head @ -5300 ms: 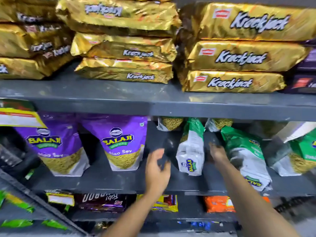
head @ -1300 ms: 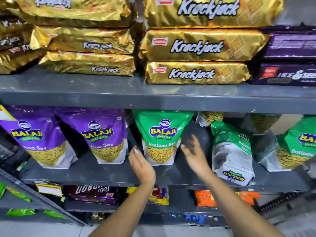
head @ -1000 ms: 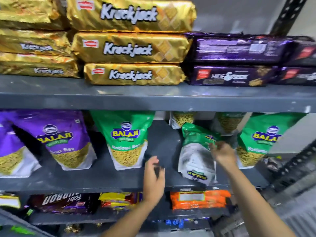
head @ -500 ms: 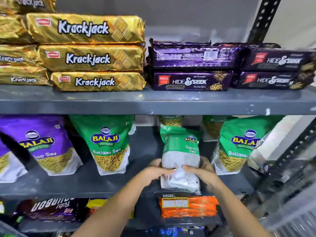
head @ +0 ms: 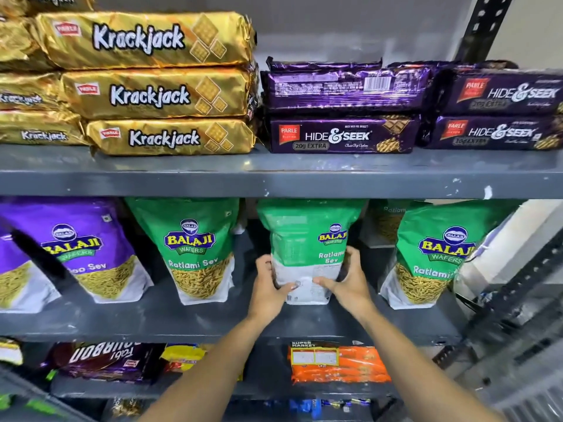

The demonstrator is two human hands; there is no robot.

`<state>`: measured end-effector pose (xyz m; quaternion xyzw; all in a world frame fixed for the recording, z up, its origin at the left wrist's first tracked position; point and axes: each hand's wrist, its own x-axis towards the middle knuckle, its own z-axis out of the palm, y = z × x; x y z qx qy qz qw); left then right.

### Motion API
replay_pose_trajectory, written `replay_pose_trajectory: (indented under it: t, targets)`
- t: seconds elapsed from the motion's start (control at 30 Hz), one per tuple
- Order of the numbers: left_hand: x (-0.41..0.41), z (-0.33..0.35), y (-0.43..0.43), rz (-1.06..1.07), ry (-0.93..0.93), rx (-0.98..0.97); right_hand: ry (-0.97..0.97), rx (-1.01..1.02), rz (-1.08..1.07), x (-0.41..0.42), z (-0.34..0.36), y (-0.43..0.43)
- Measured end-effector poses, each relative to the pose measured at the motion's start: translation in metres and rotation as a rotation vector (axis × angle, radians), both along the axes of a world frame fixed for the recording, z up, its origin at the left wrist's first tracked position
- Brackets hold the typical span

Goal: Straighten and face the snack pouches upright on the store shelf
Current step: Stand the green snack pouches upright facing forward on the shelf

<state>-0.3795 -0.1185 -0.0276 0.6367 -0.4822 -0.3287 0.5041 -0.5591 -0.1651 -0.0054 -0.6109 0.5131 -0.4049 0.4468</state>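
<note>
A green and white Ratlami Sev pouch [head: 307, 239] stands upright in the middle of the grey middle shelf [head: 195, 322], its printed back side toward me. My left hand [head: 269, 289] grips its lower left edge and my right hand [head: 347, 280] grips its lower right edge. To its left stands a green Ratlami Sev pouch [head: 195, 248] facing front, then a purple Aloo Sev pouch [head: 79, 251]. Another green pouch [head: 432, 254] stands at the right, leaning slightly. More green pouches [head: 387, 222] show behind.
The shelf above carries stacked gold Krackjack packs [head: 161, 95] and purple Hide & Seek packs [head: 341, 134]. Below are an orange pack [head: 338, 363] and dark purple packs [head: 100, 360]. A black perforated upright [head: 475, 28] and grey frame stand at the right.
Both hands have lifted the held green pouch from a forward lean to upright and set it further back. Earlier my hands were free and reaching toward it; the view shifted right.
</note>
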Motion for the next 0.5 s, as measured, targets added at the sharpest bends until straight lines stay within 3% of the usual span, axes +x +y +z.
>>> replay_pose_trajectory:
  t: [0.1, 0.27, 0.5]
  targets:
    - [-0.009, -0.011, 0.013, 0.049, 0.008, -0.015, -0.055, -0.017, 0.058, -0.002, -0.004, 0.003]
    - [-0.052, -0.004, 0.039, 0.361, 0.2, 0.013, -0.542, 0.22, -0.103, -0.003, 0.017, -0.017]
    - [-0.093, 0.007, 0.02, 0.402, 0.401, 0.036, -0.358, 0.333, 0.036, 0.004, 0.008, -0.009]
